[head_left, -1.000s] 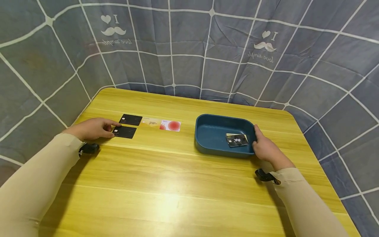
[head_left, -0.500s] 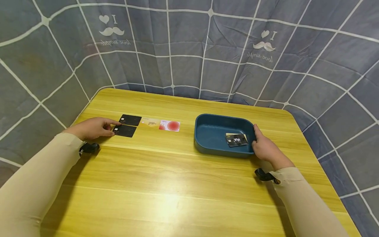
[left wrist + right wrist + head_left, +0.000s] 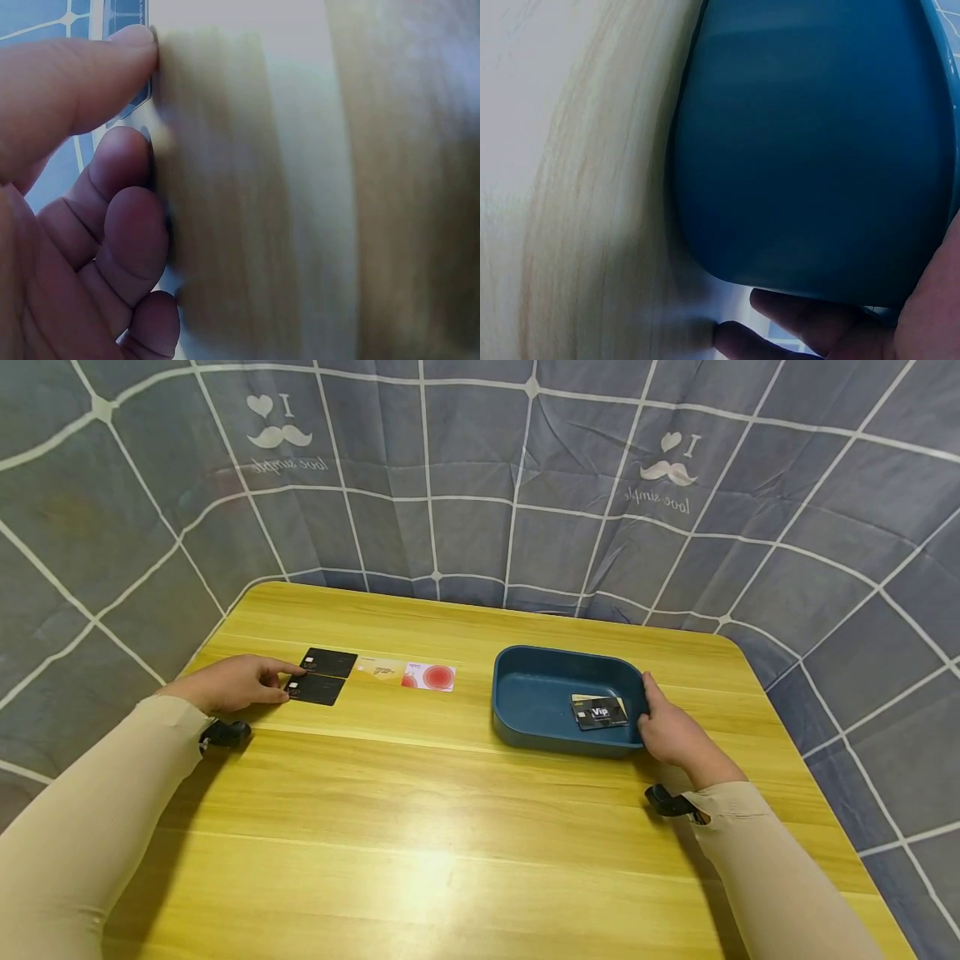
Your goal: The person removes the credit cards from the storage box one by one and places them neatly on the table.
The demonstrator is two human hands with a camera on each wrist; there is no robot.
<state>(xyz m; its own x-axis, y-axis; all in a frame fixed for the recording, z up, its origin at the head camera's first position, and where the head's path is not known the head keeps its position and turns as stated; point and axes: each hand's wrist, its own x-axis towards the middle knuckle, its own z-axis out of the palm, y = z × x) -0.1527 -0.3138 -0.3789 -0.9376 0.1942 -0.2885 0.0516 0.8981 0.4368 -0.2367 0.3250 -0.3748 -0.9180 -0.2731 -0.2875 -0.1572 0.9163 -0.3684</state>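
And the gap is gone! The glossy black rectangular card with a small chip (image 3: 322, 691), lowest of the group at the table's left, has slid up against its twin, the upper black card (image 3: 333, 662); a second ago a strip of wood showed between them. Edges appear to touch now, so the layout reads as tighter. The left hand (image 3: 232, 683) pinches that lower card at its left side, index at the seam, thumb lower down.

Rightward from the upper one, a pale yellow card (image 3: 378, 671) and a white card with a red disc (image 3: 430, 677) carry on the row, unmoved. Farther over, the right hand (image 3: 678, 735) grips the right end of a dark blue rounded tray (image 3: 536, 697), where a black "Vip" card (image 3: 602, 713) lies over a pale card (image 3: 582, 698). Beneath it all, the yellow wood-grain table (image 3: 360, 827); behind, a grey-blue gridded curtain (image 3: 472, 468).
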